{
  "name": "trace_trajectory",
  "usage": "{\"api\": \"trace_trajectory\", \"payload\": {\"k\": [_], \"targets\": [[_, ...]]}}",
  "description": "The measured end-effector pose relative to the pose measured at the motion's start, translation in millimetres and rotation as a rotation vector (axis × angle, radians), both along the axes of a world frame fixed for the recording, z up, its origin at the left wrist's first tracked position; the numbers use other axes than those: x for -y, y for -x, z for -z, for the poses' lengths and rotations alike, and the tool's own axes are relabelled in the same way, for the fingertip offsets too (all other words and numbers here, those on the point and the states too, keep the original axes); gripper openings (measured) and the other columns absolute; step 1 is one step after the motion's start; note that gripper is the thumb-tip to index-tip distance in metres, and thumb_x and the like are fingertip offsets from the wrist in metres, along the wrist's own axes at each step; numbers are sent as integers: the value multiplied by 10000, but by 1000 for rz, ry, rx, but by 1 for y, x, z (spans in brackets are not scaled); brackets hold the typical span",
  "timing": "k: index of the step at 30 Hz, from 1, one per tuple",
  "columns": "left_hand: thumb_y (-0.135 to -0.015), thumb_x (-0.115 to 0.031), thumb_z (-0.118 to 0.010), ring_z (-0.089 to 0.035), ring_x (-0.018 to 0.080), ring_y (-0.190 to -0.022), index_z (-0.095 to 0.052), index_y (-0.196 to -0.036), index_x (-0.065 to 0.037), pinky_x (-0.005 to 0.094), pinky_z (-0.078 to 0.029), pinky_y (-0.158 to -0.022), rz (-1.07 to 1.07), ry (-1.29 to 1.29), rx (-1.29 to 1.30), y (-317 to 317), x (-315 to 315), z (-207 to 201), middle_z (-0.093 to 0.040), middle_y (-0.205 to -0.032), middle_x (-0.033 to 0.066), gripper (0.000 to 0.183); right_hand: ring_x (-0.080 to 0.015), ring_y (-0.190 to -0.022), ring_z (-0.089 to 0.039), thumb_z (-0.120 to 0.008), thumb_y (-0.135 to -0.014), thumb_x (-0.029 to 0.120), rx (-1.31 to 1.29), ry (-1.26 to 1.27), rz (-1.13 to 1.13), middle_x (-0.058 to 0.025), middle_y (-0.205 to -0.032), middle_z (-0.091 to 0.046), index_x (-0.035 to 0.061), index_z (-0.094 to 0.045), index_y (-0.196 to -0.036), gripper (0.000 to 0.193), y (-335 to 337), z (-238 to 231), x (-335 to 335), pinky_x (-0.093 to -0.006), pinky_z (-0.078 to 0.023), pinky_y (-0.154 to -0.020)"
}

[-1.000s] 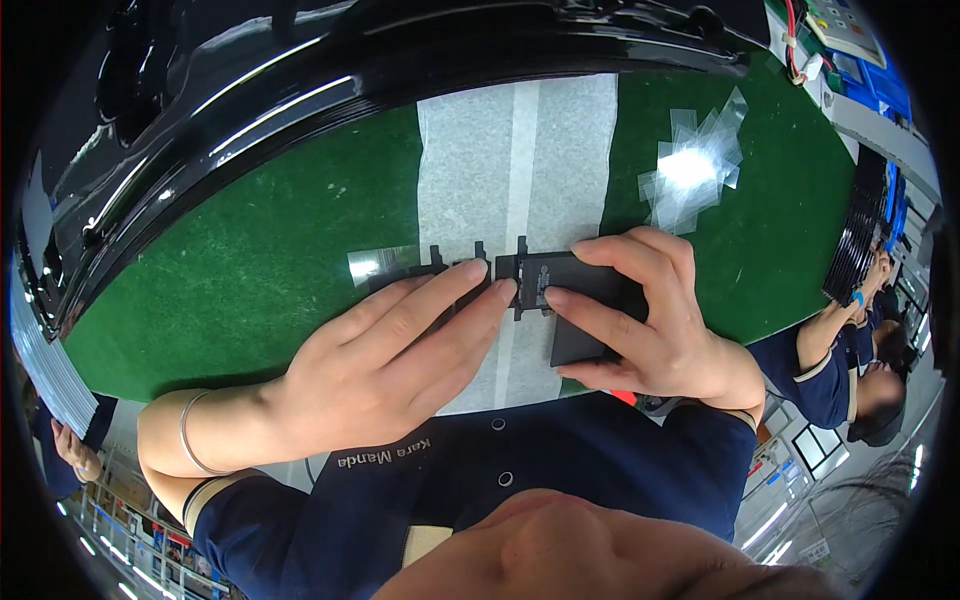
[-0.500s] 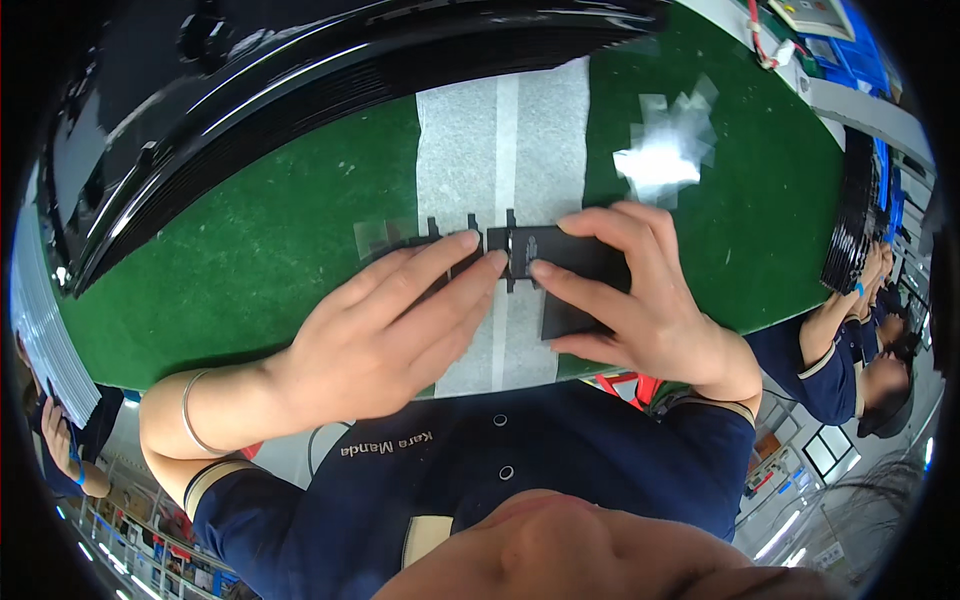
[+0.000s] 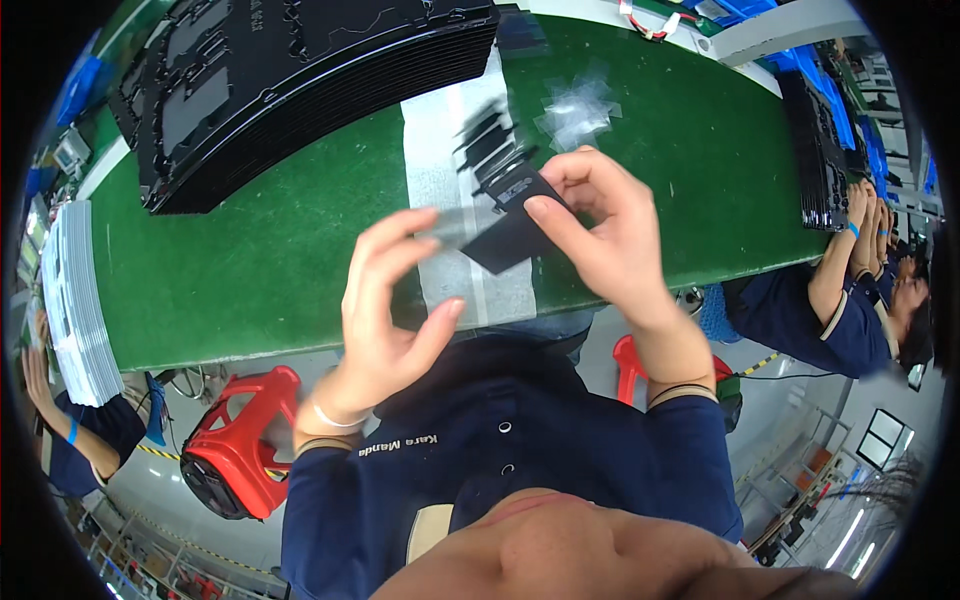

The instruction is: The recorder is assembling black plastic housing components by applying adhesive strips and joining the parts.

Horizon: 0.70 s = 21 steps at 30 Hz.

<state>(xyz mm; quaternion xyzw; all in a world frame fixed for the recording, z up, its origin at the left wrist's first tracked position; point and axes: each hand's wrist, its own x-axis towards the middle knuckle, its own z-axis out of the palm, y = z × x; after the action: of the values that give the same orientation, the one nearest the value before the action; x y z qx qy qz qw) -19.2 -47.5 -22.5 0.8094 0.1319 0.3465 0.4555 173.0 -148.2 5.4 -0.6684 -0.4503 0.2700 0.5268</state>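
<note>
My right hand (image 3: pixel 612 235) pinches a flat black sheet-like part (image 3: pixel 508 240) between thumb and fingers, tilted above the table. At its far end is a slim black strip with several tabs (image 3: pixel 490 145), smeared by motion. My left hand (image 3: pixel 385 305) is to the left of the part, thumb well apart from the fingers. A blurred, see-through piece (image 3: pixel 465 226) shows between the left fingertips and the black part; whether it touches the fingers I cannot tell. Beneath lies a white cloth-like strip (image 3: pixel 505 305) with a paler band along it.
A tall stack of black moulded panels (image 3: pixel 330 80) stands at the far left of the green table (image 3: pixel 250 270). Loose clear film pieces (image 3: pixel 578 115) lie beyond my right hand. White sheets (image 3: pixel 85 300) are stacked at the left edge. Red stools (image 3: pixel 270 385) and co-workers flank me.
My right hand has lifted and tilted the black part off the white strip. My left hand has come off it and spread open to the left. The whole view has shifted.
</note>
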Motion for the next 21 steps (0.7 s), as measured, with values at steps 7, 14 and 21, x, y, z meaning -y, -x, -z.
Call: {"api": "trace_trajectory", "payload": {"k": [7, 14, 21], "targets": [[-797, 60, -578, -536, 247, -1092, -273, -1289, -22, 348, -395, -960, 1, 821, 424, -7, 38, 11, -548, -1164, 239, 585, -49, -762, -471, -595, -849, 53, -425, -414, 30, -19, -880, -505, 44, -426, -902, 178, 67, 36, 1, -216, -421, -672], [-819, 64, -574, -604, 249, -998, -295, -1261, -13, 326, -443, -905, -26, 631, 404, 15, 45, 18, -615, -1049, 252, 529, -46, -714, -447, -543, -901, 134, -414, -247, -154, 8, -784, -528, 14, -545, -821, 144, 31, 13, 8, -209, -380, -649], [-815, 61, -589, -588, 156, -862, -343, -1249, -31, 229, -442, -759, -165, 505, 270, 24, 43, 16, -605, -1060, 247, 508, -60, -669, -492, -552, -892, 145, -433, -93, -133, -4, -714, -575, 6, -609, -789, 182, 11, 15, 2, -206, -379, -612]]}}
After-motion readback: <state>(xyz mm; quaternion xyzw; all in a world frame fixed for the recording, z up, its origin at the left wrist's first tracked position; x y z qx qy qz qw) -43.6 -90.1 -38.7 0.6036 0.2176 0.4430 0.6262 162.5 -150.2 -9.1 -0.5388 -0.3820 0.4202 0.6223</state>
